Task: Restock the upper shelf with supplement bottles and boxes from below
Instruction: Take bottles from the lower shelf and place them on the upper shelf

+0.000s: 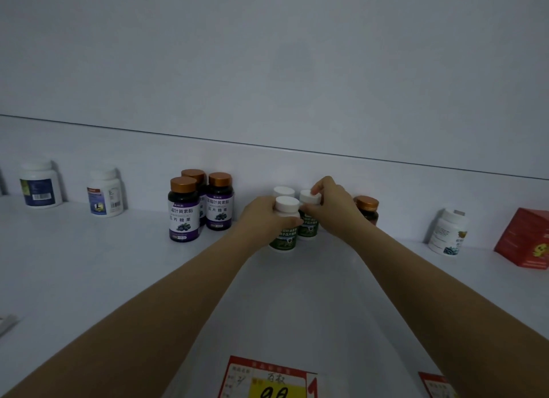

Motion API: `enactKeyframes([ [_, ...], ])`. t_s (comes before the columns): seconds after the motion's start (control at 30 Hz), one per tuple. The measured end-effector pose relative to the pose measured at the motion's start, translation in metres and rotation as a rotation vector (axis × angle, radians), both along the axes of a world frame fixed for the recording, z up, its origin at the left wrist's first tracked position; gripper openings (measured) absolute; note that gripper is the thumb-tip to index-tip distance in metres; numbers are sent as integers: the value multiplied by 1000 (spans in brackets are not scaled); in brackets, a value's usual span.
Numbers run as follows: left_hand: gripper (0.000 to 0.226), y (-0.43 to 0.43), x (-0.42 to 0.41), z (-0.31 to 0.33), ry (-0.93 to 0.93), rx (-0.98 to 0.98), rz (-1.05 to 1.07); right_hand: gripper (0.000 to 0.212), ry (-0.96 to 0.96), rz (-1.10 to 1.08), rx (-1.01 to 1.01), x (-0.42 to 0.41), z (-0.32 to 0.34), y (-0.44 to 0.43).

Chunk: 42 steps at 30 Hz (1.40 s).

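At bottom centre, a red-and-yellow paper price tag (267,378) bore cut-off handwritten digits. Mid-frame on the white upper shelf (89,264), the left hand (261,217) curled its fingers round a white-capped, green-labelled plastic bottle (284,238); the right hand (334,212) pinched the cap of its twin (309,229) just behind. Left of them, three copper-capped dark bottles (184,212) read "叶黄素酯 压片糖果".

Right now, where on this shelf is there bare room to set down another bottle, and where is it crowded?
Bare: between the blue-label jar and the purple-label bottles; between the amber bottle and the right white jar. Crowded: the green-label bottles, gripped by left hand and right hand.
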<state>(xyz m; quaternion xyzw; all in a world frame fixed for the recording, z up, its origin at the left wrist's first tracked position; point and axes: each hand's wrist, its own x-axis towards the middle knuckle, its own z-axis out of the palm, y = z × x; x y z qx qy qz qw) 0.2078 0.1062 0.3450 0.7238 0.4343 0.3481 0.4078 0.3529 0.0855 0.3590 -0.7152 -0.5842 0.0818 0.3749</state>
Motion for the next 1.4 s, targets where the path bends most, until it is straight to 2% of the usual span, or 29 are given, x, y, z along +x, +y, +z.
enactKeyframes([
  [0.47,37,0,-5,11,82,-53,-116,35,23,9,-2,1,0,2],
  [0.63,12,-3,4,10,143,33,-49,37,-23,29,-31,1,2,2],
  [0.7,10,-2,7,10,195,50,-16,40,-50,34,-50,1,5,1],
  [0.77,23,0,8,10,230,33,0,44,-63,39,-66,0,7,0],
  [0.87,64,3,6,6,255,-8,24,50,-121,33,-103,1,10,-5],
  [0.97,54,-13,0,13,328,-5,41,47,-214,6,-163,-1,15,-15],
  [1.03,42,-23,-5,17,419,18,43,34,-304,1,-252,-5,19,-26],
  [1.1,39,-37,-11,21,526,42,33,20,-414,-10,-345,-9,23,-39],
  [1.23,47,-68,-23,30,670,95,41,22,-585,38,-409,-16,32,-67],
  [1.4,57,-105,-40,36,763,135,18,43,-509,60,-429,-30,38,-111],
])
